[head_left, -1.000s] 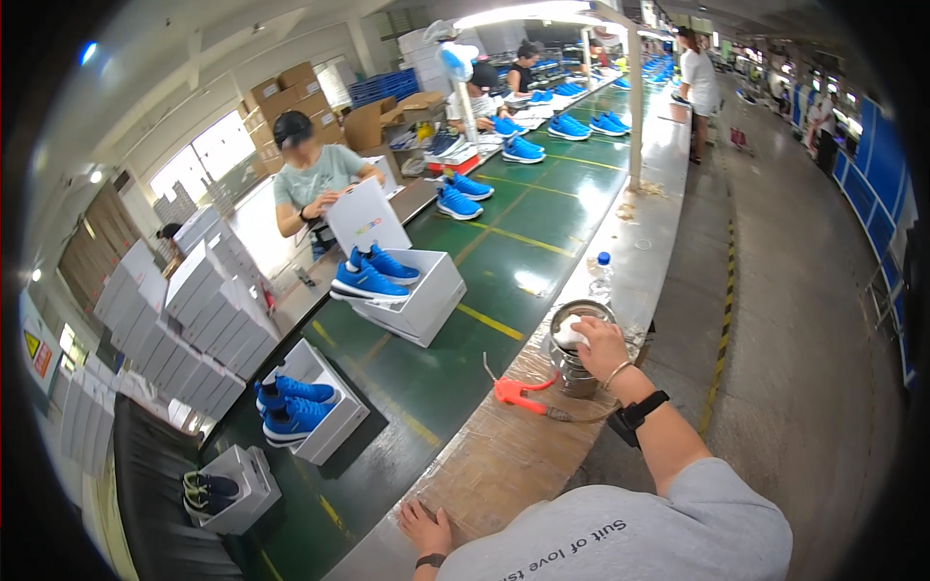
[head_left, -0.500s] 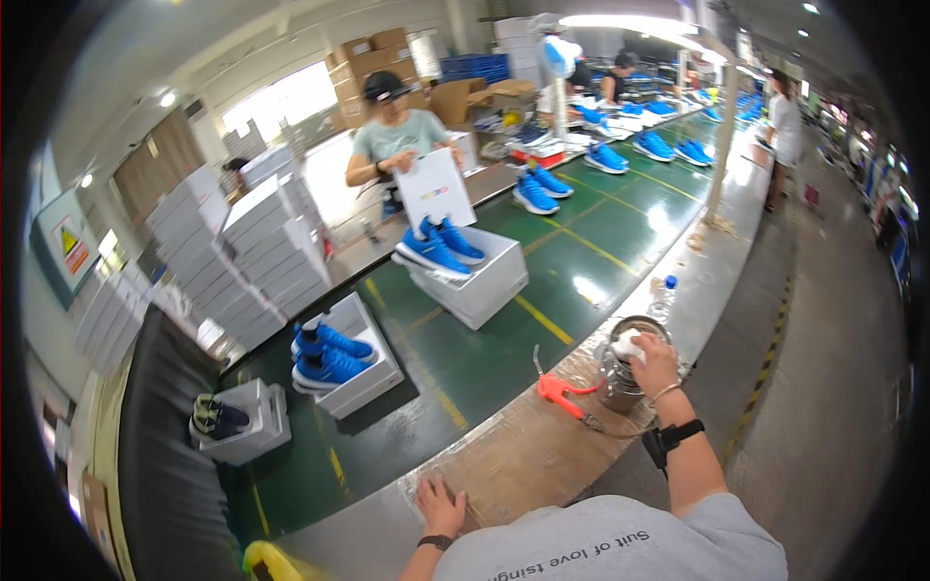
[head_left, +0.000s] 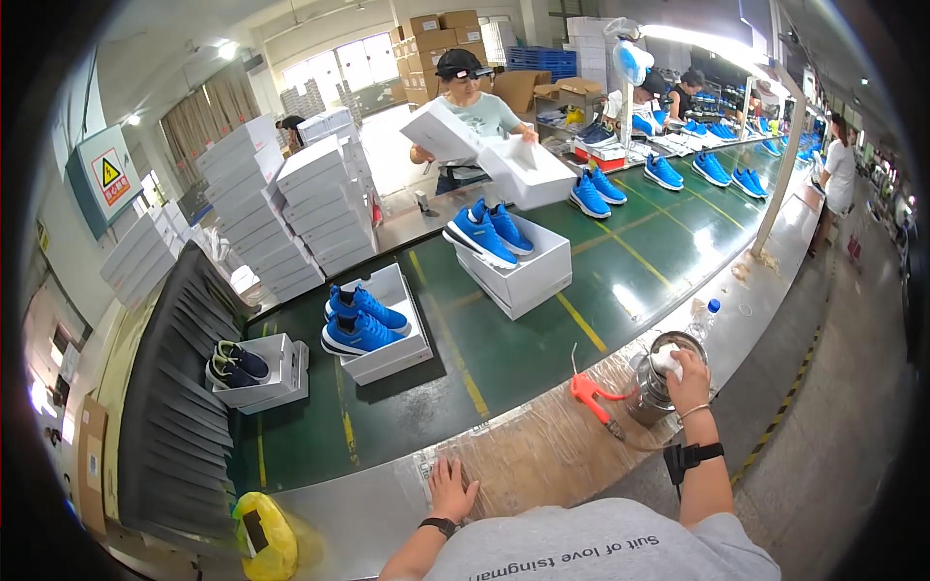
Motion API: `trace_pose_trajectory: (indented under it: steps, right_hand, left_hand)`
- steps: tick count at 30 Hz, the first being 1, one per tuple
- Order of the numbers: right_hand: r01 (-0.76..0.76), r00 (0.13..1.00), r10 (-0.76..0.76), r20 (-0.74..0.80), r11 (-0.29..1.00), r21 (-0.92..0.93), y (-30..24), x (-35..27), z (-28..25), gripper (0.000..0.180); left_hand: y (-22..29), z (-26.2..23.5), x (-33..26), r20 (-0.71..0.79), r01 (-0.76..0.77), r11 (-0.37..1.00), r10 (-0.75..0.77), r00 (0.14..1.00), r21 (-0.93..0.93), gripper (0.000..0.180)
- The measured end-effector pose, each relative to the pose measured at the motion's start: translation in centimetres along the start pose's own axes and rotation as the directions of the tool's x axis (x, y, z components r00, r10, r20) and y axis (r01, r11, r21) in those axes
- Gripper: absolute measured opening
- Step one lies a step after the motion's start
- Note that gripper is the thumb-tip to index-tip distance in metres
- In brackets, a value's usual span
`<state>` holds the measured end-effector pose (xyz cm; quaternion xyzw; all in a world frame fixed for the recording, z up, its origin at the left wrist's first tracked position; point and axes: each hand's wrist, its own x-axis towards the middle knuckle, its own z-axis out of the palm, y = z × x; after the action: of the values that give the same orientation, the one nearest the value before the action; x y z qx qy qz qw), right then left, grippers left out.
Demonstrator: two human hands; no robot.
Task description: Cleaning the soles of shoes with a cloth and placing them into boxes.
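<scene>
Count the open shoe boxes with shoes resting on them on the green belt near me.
3: a dark pair's box far left, a blue pair's box mid-belt, another blue pair's box farther along. More may lie farther down.

White cloth (head_left: 665,360) hides the metal pot's (head_left: 651,392) contents

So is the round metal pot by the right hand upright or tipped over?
Upright: the round metal pot stands on the workbench edge, rim facing up, while the right hand holds a white cloth over its opening.
</scene>
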<state>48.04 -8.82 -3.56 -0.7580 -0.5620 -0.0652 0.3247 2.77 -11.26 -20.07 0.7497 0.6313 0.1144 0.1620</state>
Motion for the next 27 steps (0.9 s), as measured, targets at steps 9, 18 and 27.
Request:
trace_pose_trajectory:
  steps: [9,18,27]
  right_hand:
    - [-0.030,1.000,0.029,0.012,0.998,0.050,0.6,-0.1,-0.2,0.039]
    - [0.278,0.960,-0.277,-0.023,0.959,0.056,-10.7,2.1,2.0,0.038]
    - [0.531,0.806,-0.536,0.252,0.842,0.092,-18.7,11.9,18.0,0.052]
  left_hand:
    - [0.1,0.2,0.1,-0.043,-0.019,1.000,0.020,0.999,0.015,0.067]
    - [-0.5,-1.3,1.1,-0.001,-0.030,0.999,0.030,1.000,-0.022,0.060]
    - [-3.0,-3.0,2.5,-0.172,-0.013,0.998,0.002,0.985,-0.063,0.051]
